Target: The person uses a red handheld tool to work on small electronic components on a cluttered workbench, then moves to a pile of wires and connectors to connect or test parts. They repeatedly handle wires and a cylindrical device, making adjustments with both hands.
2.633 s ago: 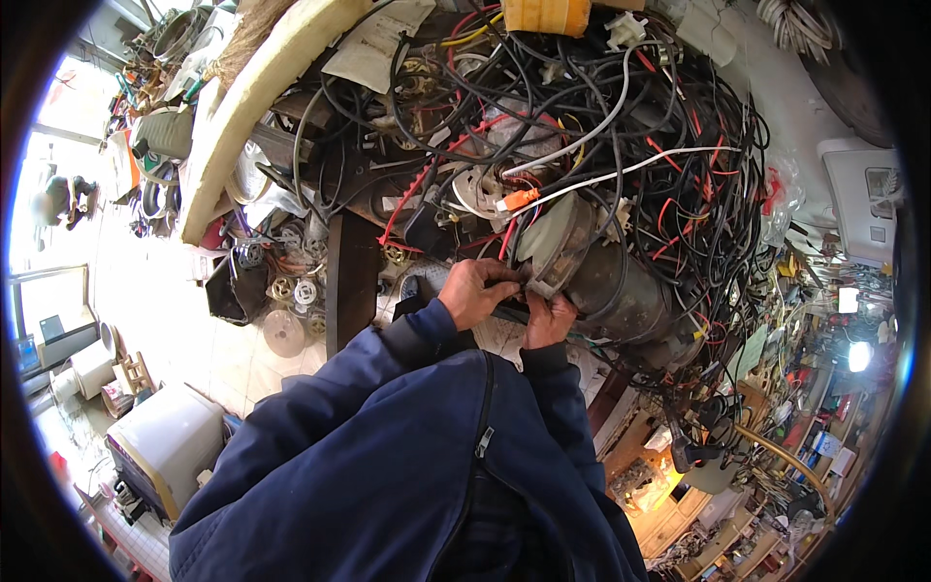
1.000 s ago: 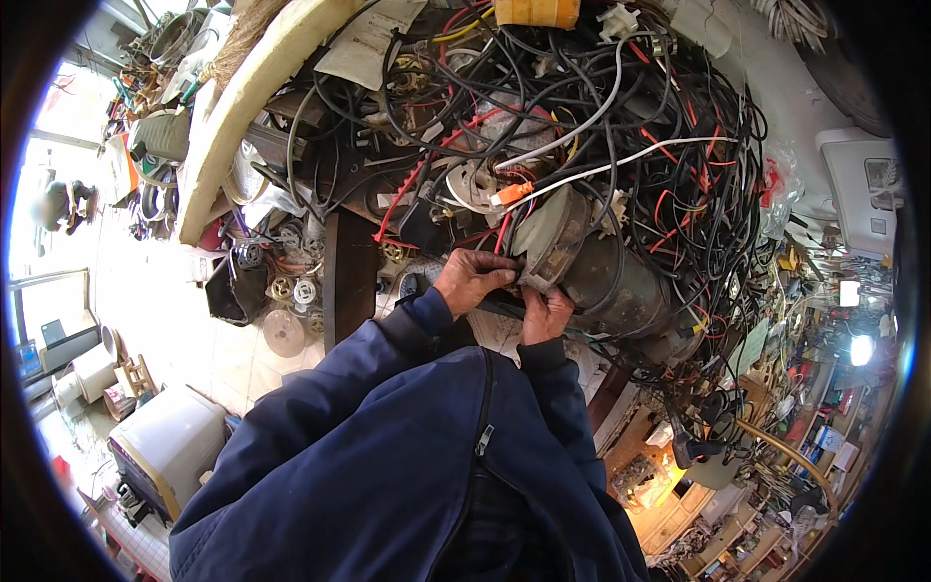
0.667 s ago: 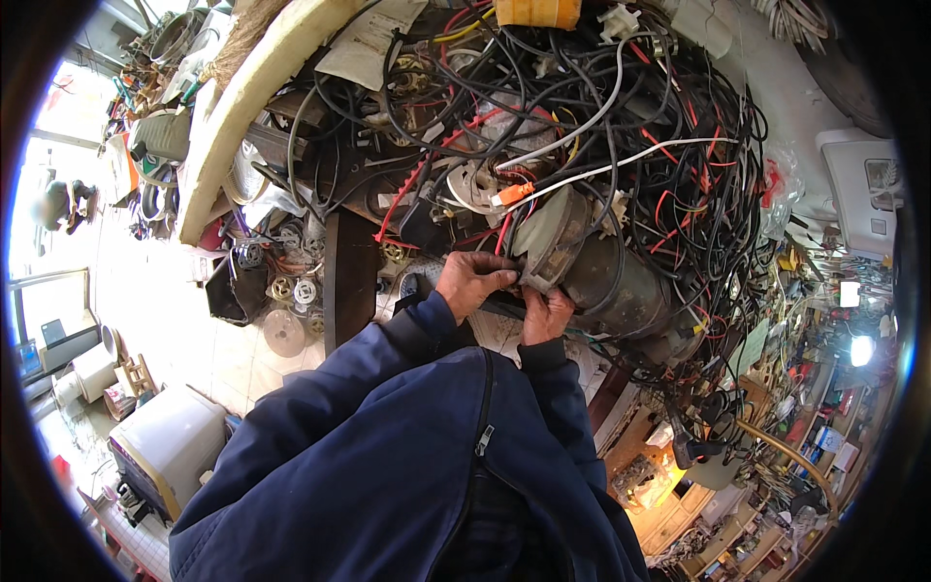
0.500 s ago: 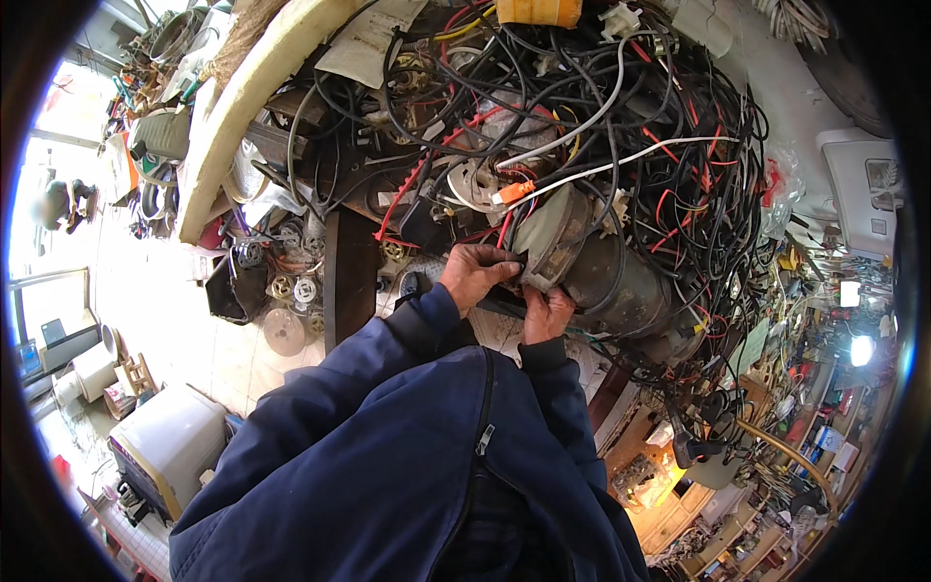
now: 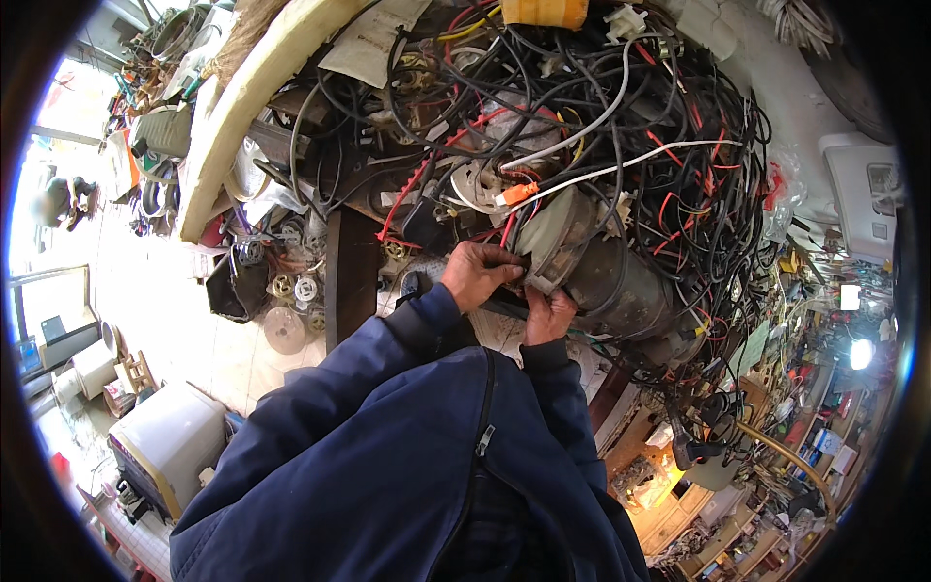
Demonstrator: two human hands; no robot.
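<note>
A dark, grimy metal cylinder with a greyish rounded end piece lies at the near edge of the heap, in front of me. My left hand is at the left of that end piece, thumb and forefinger pinched together. Whatever sits between them is too small to make out. Just to its right, my right hand has its fingers bent up against the lower edge of the end piece. Its fingertips are partly hidden, so what they hold does not show. A red wire runs down close above my left fingers.
Tangled black cables cover the heap beyond my hands, with an orange-tipped connector and a white cable on top. A dark upright beam stands left of my left arm. Crowded shelves of small parts line the right side.
The view has shifted very slightly. Both hands stay at the end piece of the cylinder, with only small finger movement.
</note>
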